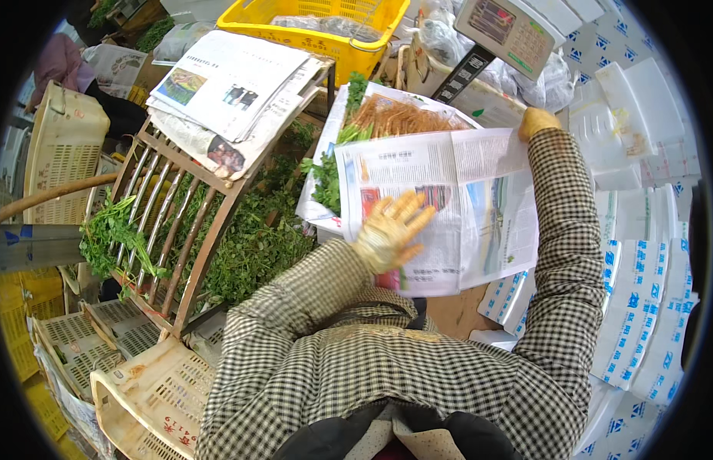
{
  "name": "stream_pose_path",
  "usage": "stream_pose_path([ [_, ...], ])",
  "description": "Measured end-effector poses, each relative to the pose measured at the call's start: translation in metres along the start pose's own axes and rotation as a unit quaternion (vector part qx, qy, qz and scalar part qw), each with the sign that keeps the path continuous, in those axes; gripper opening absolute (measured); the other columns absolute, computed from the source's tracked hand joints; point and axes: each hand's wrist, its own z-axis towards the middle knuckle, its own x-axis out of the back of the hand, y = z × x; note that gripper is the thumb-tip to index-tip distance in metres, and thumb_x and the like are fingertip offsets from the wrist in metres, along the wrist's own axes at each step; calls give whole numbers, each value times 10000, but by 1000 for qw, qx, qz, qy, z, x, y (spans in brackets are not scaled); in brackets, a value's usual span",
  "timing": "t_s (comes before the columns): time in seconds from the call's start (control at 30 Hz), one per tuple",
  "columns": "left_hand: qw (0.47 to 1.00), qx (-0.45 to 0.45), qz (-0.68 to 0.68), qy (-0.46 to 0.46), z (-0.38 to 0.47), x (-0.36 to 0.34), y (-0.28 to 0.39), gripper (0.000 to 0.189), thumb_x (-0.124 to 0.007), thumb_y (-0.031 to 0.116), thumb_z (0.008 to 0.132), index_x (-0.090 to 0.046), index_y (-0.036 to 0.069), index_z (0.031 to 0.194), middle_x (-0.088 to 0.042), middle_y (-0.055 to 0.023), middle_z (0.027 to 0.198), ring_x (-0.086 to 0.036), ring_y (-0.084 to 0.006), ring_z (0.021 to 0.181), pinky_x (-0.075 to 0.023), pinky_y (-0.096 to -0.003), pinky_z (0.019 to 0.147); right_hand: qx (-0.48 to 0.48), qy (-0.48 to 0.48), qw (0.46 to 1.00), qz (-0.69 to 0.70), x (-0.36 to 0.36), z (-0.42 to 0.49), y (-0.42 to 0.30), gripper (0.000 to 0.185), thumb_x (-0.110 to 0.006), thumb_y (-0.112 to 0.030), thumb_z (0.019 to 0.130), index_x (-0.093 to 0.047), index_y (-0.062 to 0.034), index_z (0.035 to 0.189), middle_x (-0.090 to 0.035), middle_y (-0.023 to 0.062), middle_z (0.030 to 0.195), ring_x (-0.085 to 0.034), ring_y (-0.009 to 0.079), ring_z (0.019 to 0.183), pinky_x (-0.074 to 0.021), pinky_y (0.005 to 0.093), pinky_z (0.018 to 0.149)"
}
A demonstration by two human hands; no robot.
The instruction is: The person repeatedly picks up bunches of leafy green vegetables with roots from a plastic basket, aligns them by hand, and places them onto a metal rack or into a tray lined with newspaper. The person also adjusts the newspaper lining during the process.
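Observation:
A newspaper sheet (488,195) lies spread over part of a bunch of leafy green herbs (327,181) with brown roots (402,118). Gloved and spread-fingered, my left hand (393,233) rests on or just over the sheet's left half. My right hand (537,122), also gloved, is closed at the sheet's upper right corner and grips it. More paper lines the space under the herbs. Behind them stands a digital scale display (503,31) on a dark post.
A newspaper stack (230,80) lies on a metal-barred rack (178,224) at the left, with loose greens (258,253) beside it. A yellow crate (356,52) stands behind. White foam boxes (638,299) line the right side; plastic crates (160,391) stand at the lower left.

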Motion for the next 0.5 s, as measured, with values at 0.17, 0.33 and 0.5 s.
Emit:
stream_pose_path([
  [0.17, 987, 158, -19, -15, 22, -66, 6, 788, -693, 379, 801, -340, 139, 1463, -290, -228, 1495, -266, -365, 1396, -220, -525, 1106, 7, -42, 998, 42, -56, 32, 27, 362, -593, -225, 838, -658, -94, 1169, -638, 144, 1202, -591, 289, 1152, -459, 370, 988],
  [0.33, 963, 261, 44, 45, 3, -65, -31, 902, -736, 399, 765, -271, 107, 1480, -274, -240, 1478, -246, -372, 1388, -196, -538, 1092, 11, 0, 995, 102, -70, 61, 36, 394, -614, -241, 805, -659, -44, 1143, -629, 173, 1209, -603, 308, 1125, -463, 372, 964],
  [0.5, 994, -41, 43, 88, 22, -72, 63, 836, -717, 501, 732, -413, 141, 1423, -340, -114, 1508, -228, -247, 1438, -65, -515, 1153, -2, 14, 978, 210, -82, 89, 40, 391, -643, -229, 761, -681, -36, 1099, -653, 181, 1154, -617, 322, 1094, -470, 369, 944],
])
